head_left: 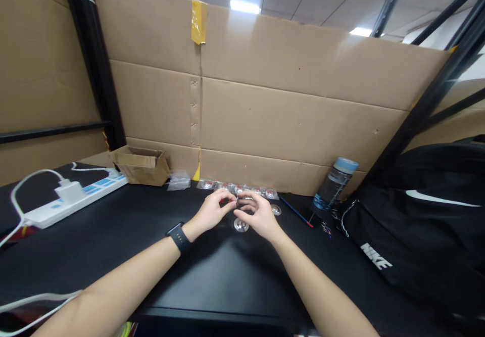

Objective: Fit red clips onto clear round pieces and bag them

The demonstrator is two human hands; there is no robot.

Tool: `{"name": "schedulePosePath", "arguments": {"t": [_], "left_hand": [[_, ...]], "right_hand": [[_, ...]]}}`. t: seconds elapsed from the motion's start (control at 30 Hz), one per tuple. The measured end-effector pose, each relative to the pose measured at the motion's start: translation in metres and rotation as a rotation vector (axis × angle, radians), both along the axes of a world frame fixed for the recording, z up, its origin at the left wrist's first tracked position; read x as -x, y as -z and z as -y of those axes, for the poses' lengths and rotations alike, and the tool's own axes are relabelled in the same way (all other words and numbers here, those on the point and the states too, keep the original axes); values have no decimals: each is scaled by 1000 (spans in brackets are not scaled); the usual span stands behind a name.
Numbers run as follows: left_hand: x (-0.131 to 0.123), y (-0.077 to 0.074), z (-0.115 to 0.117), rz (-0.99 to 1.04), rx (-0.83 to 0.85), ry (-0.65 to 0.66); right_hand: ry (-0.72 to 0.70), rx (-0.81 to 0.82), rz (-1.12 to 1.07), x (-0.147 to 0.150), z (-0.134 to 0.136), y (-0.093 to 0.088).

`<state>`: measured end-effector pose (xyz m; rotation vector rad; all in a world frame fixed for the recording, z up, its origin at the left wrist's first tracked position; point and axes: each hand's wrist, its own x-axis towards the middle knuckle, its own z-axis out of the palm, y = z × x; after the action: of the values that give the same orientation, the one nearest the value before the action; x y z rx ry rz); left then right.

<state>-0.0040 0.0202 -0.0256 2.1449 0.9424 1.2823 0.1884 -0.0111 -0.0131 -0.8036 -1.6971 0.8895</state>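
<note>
My left hand (217,208) and my right hand (260,213) meet over the middle of the black table, fingertips nearly touching. Both are closed in a pinch around a small piece with a thin metallic edge (237,203), mostly hidden by the fingers. A bit of red (222,201) shows at my left fingers; its kind is unclear. Just below my right hand lies a round, shiny silver disc-like part (241,225). A similar round part (276,209) rests to the right of that hand. Behind both hands runs a row of several clear-wrapped round pieces with red centres (238,189).
An open cardboard box (146,167) and clear plastic bags (178,181) stand back left, near a white power strip (79,200). At right are a blue-red pen (297,212), a blue-lidded bottle (335,184) and a black bag (420,231). A cardboard wall (257,104) closes the back.
</note>
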Motion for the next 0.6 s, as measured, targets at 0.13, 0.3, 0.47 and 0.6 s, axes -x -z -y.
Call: {"name": "schedulePosePath", "arguments": {"t": [0.13,0.3,0.47,0.6], "left_hand": [[-1,-3,4,3,-25,12],[-2,-6,8,-3,-52,2],[-2,-10,12,-67,-108,-79],[0,-13,14,-140,-143,-155]], "right_hand": [[9,12,-8,0,2,-3],[24,27,-27,0,2,-3],[23,107,-75,1,0,0],[1,138,-85,-3,-4,0]]}}
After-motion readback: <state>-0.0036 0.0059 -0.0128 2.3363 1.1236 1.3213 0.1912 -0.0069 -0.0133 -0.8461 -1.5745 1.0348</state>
